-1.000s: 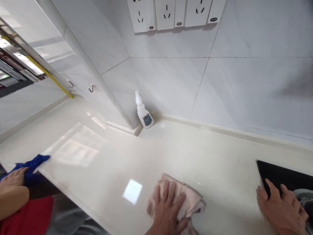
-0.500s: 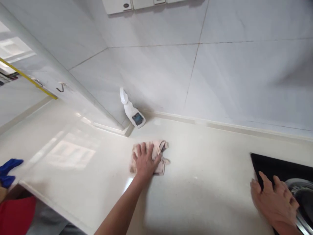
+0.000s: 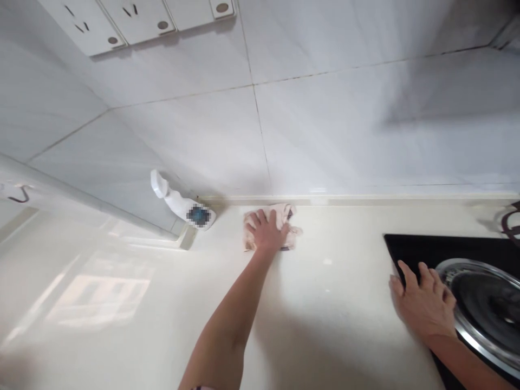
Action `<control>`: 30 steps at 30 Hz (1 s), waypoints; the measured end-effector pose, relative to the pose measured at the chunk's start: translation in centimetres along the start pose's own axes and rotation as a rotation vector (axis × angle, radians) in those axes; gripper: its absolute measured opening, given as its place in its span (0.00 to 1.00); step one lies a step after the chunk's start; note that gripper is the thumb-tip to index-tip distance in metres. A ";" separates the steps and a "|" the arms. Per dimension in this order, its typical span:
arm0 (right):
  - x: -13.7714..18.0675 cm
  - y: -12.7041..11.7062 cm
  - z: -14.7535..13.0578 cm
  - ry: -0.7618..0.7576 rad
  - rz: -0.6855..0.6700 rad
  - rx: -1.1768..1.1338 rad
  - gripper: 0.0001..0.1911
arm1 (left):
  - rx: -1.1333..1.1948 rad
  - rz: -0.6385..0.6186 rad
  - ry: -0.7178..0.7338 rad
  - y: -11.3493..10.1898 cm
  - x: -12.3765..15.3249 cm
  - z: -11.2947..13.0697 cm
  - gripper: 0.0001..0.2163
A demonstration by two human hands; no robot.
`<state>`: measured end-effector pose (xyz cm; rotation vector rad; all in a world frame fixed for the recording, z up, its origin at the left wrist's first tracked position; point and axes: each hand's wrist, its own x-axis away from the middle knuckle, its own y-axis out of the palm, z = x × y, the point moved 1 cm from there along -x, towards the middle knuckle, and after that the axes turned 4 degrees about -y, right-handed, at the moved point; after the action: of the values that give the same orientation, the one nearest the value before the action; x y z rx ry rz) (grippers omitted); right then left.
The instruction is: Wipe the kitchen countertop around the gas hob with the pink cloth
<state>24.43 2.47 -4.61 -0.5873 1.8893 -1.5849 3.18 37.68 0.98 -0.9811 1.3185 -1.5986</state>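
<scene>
A pale pink cloth [image 3: 291, 216] lies on the white countertop [image 3: 325, 309] close to the wall. My left hand [image 3: 267, 231] holds it down against the surface, its fingers apart and slightly bent over the fabric. Just left of the cloth, a white spray bottle [image 3: 179, 205] stands in the corner, with its label blurred. My right hand [image 3: 426, 303] is open over the left edge of the black cooktop [image 3: 406, 249], fingers spread and holding nothing. Beside its fingertips is a round metal-rimmed burner [image 3: 467, 264].
White sockets [image 3: 142, 24] are mounted on the tiled wall [image 3: 325, 124] behind the counter. A wall end [image 3: 134, 216] juts out left of the bottle, with a hook [image 3: 20, 195] on it. A dark curved object [image 3: 509, 222] sits at the far right.
My left hand has slid the cloth over the counter towards the wall and away to the right of the bottle. My view has shifted right; my right hand stays by the cooktop's edge.
</scene>
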 end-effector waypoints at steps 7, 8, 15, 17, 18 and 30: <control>-0.1 0.8 0.6 0.005 -0.001 -0.026 0.32 | 0.107 -0.134 0.444 3.3 6.9 9.5 0.38; -0.1 0.8 0.7 0.005 0.001 -0.028 0.32 | 0.121 -0.161 0.501 3.7 8.4 10.3 0.38; -0.2 0.5 0.4 -0.011 0.047 -0.043 0.31 | 0.182 -0.134 0.767 4.1 20.0 7.1 0.35; -0.1 0.3 0.3 -0.010 0.044 -0.046 0.32 | 0.182 -0.045 0.789 3.9 22.9 4.1 0.33; -0.1 0.2 0.2 -0.012 0.045 -0.050 0.33 | 0.175 0.006 0.789 3.9 24.1 2.4 0.33; 0.1 0.2 0.6 0.018 0.019 -0.087 0.40 | -0.119 0.474 0.433 4.4 35.2 -17.6 0.39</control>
<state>24.81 2.04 -4.89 -0.5920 1.9793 -1.5067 -25.20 10.47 -3.72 -0.3441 1.7977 -1.4093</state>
